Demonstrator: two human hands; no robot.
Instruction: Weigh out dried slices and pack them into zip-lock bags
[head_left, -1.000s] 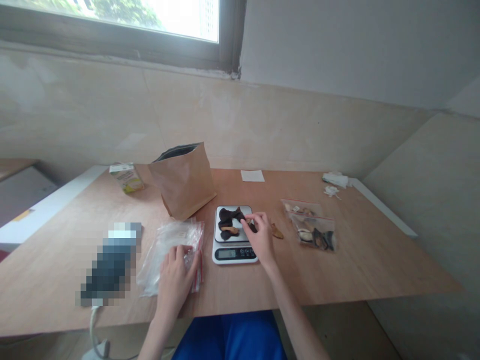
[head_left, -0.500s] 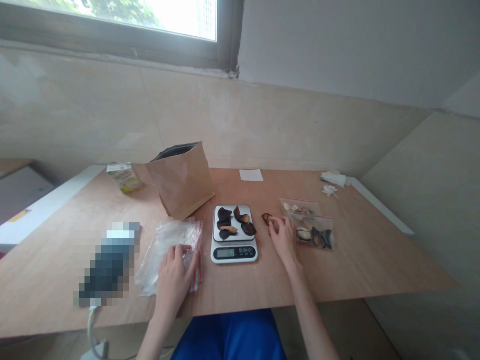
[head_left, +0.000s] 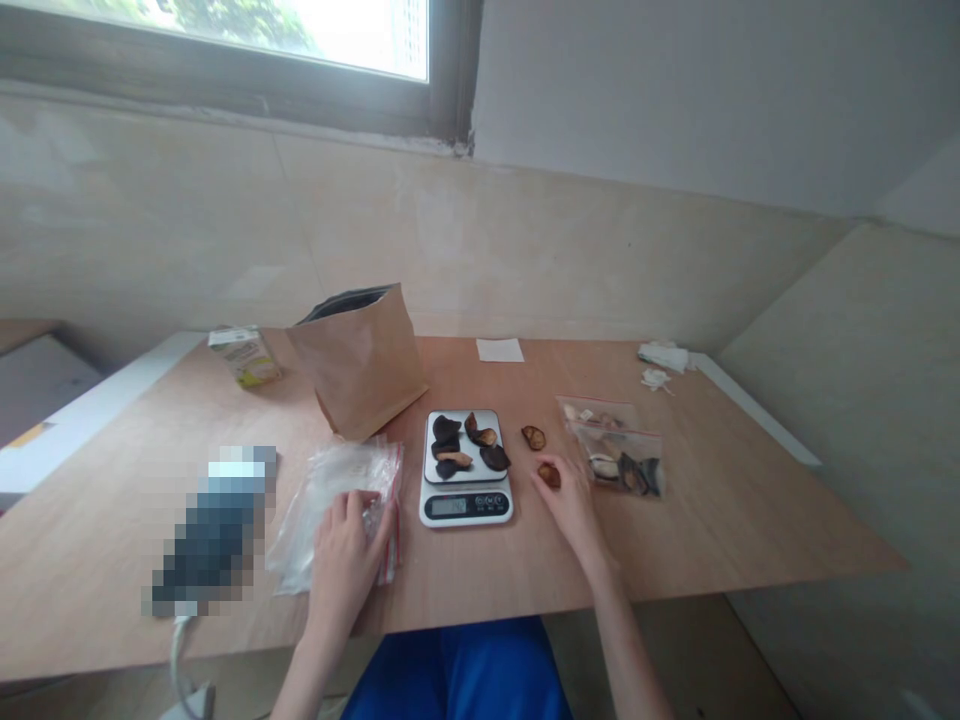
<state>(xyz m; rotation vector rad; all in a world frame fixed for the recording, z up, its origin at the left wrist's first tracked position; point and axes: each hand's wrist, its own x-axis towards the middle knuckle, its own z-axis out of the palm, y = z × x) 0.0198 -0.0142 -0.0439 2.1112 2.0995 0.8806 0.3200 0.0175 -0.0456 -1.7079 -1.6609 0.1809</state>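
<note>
My left hand [head_left: 349, 545] rests, fingers apart and slightly curled, on a stack of clear zip bags [head_left: 315, 500] with red seals. To its right, a white digital kitchen scale [head_left: 431, 485] carries several dark, dried, curled slices [head_left: 446, 430]; its display is lit but too blurred to read. Right of the scale, my right hand [head_left: 576, 505] has thumb and forefinger around a small brown dried slice [head_left: 549, 475] at the tabletop. Another brown dried slice [head_left: 533, 437] lies just beyond those fingertips. Two filled zip bags [head_left: 630, 450] lie beside the right hand.
A brown paper pouch [head_left: 364, 365] stands with its top gaping behind the clear bags. A small carton [head_left: 245, 357] is at the back left, and a blurred-out device with a cable [head_left: 178, 650] lies front left. White paper [head_left: 500, 350] and crumpled tissue [head_left: 656, 379] lie toward the wall.
My right hand has drawn back slightly toward me, uncovering the farther brown slice; its fingers are now around the nearer one. My left hand stays on the bags.
</note>
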